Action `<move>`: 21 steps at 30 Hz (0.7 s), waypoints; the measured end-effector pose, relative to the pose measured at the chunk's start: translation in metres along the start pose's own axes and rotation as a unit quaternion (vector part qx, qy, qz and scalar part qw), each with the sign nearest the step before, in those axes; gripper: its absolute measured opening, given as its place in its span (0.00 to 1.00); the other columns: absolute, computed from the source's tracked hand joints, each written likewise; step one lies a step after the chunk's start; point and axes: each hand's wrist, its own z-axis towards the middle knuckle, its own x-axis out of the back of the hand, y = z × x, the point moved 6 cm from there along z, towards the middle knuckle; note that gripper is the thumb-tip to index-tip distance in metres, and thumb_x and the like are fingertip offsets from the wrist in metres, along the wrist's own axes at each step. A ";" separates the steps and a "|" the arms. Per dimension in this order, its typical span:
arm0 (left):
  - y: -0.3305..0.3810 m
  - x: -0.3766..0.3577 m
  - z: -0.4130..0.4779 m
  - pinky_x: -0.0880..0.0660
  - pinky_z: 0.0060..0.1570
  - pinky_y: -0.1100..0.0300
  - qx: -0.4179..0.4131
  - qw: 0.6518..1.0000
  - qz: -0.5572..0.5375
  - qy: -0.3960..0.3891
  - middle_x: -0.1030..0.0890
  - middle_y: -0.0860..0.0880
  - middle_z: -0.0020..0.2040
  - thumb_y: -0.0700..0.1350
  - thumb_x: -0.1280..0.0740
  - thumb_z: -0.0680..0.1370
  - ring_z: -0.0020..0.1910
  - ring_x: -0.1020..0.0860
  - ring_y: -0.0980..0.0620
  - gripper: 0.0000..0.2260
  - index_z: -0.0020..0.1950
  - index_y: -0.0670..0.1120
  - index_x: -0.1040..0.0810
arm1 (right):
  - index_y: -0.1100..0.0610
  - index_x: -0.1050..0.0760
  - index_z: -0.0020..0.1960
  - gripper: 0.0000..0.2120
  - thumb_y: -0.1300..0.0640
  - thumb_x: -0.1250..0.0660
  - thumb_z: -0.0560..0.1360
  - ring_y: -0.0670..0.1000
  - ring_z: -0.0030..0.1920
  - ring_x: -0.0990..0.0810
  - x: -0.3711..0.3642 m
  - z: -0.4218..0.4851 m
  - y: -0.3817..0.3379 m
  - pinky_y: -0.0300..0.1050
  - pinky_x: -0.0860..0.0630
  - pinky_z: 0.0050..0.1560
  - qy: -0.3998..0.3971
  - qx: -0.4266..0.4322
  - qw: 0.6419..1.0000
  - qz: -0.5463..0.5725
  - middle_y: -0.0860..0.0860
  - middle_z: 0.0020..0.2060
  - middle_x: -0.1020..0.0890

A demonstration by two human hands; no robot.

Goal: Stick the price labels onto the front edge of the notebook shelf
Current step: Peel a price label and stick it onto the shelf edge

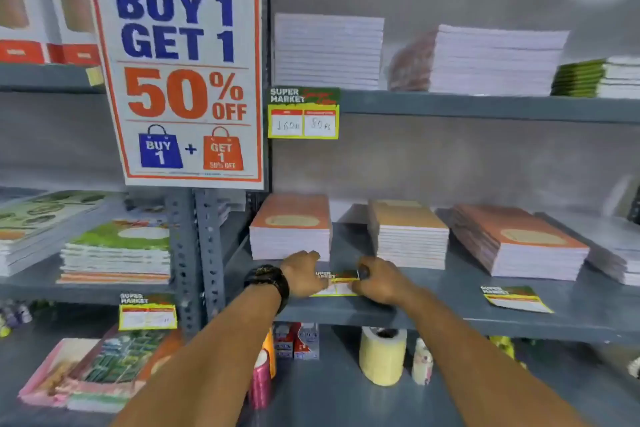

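Observation:
A yellow-edged price label [337, 282] lies at the front of the grey notebook shelf [433, 317], just before a stack of orange notebooks [291, 229]. My left hand [303, 274], with a black watch on the wrist, holds the label's left end. My right hand [379, 279] pinches its right end, with a small dark object under the thumb. A second loose label [516, 299] lies flat on the same shelf to the right. Another label [303, 113] is stuck on the front edge of the shelf above.
Two more notebook stacks [408, 236] [516, 243] stand on this shelf. Below are a tape roll [382, 355], a pink ribbon spool [260, 380] and small boxes [298, 341]. A "Buy 1 Get 1" poster [180, 73] hangs on the upright. The left rack carries its own label [148, 312].

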 end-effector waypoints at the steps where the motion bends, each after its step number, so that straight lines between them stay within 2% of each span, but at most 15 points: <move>1: -0.002 0.000 0.003 0.28 0.60 0.52 0.007 1.000 -0.001 -0.007 0.28 0.41 0.69 0.56 0.35 0.76 0.65 0.28 0.41 0.30 0.72 0.42 0.36 | 0.51 0.30 0.46 0.11 0.50 0.31 0.69 0.54 0.46 0.26 0.001 0.002 -0.001 0.45 0.33 0.42 -0.006 -0.008 1.000 0.005 0.55 0.49 0.20; 4: -0.011 -0.003 0.010 0.26 0.57 0.52 0.023 0.999 -0.024 -0.016 0.24 0.42 0.65 0.56 0.35 0.74 0.60 0.25 0.42 0.27 0.69 0.44 0.33 | 0.53 0.24 0.51 0.14 0.51 0.28 0.67 0.53 0.48 0.22 0.002 0.013 0.000 0.44 0.28 0.41 -0.003 -0.047 0.998 0.030 0.53 0.48 0.19; 7: -0.010 -0.009 0.017 0.27 0.60 0.50 0.010 1.000 -0.005 -0.026 0.25 0.42 0.66 0.56 0.33 0.73 0.62 0.26 0.41 0.28 0.69 0.44 0.32 | 0.55 0.24 0.59 0.25 0.52 0.24 0.64 0.52 0.51 0.21 -0.006 0.020 0.004 0.43 0.26 0.48 -0.032 -0.073 0.995 0.063 0.52 0.51 0.19; 8: -0.009 -0.010 0.020 0.27 0.61 0.50 0.002 1.000 0.000 -0.023 0.25 0.42 0.66 0.55 0.33 0.73 0.63 0.26 0.41 0.28 0.69 0.44 0.31 | 0.56 0.24 0.60 0.26 0.53 0.23 0.63 0.52 0.51 0.21 -0.007 0.023 0.003 0.43 0.26 0.50 -0.045 -0.075 0.993 0.074 0.52 0.52 0.19; 10: -0.010 -0.011 0.026 0.28 0.64 0.50 -0.006 0.999 -0.022 -0.029 0.26 0.43 0.68 0.55 0.31 0.72 0.65 0.27 0.43 0.31 0.71 0.45 0.33 | 0.58 0.20 0.56 0.22 0.57 0.21 0.64 0.51 0.49 0.22 -0.007 0.026 0.002 0.42 0.26 0.50 -0.063 -0.076 0.989 0.114 0.51 0.48 0.19; 13: -0.011 -0.010 0.024 0.30 0.65 0.55 -0.020 0.996 -0.068 -0.046 0.27 0.46 0.69 0.54 0.28 0.72 0.66 0.28 0.46 0.31 0.72 0.46 0.33 | 0.60 0.17 0.50 0.14 0.62 0.22 0.65 0.50 0.45 0.21 -0.007 0.022 -0.002 0.41 0.26 0.45 -0.066 -0.071 0.973 0.207 0.53 0.44 0.17; 17: -0.014 0.000 0.010 0.26 0.54 0.55 -0.063 0.987 -0.140 -0.038 0.20 0.50 0.53 0.51 0.27 0.72 0.55 0.22 0.49 0.13 0.54 0.51 0.22 | 0.64 0.19 0.50 0.09 0.64 0.25 0.70 0.51 0.38 0.20 -0.010 0.006 -0.009 0.39 0.22 0.34 -0.068 -0.072 0.940 0.326 0.59 0.42 0.15; 19: -0.018 0.000 -0.004 0.23 0.50 0.53 -0.077 0.972 -0.216 -0.057 0.18 0.50 0.48 0.48 0.26 0.72 0.48 0.20 0.52 0.08 0.49 0.51 0.21 | 0.63 0.19 0.50 0.08 0.63 0.26 0.71 0.50 0.37 0.19 -0.012 -0.007 -0.015 0.40 0.21 0.35 -0.070 -0.052 0.937 0.337 0.58 0.41 0.15; 21: -0.019 0.000 -0.023 0.22 0.47 0.52 -0.086 0.966 -0.238 -0.058 0.16 0.49 0.45 0.46 0.26 0.73 0.43 0.19 0.54 0.06 0.48 0.50 0.19 | 0.61 0.19 0.48 0.05 0.63 0.27 0.72 0.48 0.37 0.19 -0.015 -0.024 -0.020 0.40 0.22 0.36 -0.071 -0.021 0.941 0.329 0.54 0.38 0.15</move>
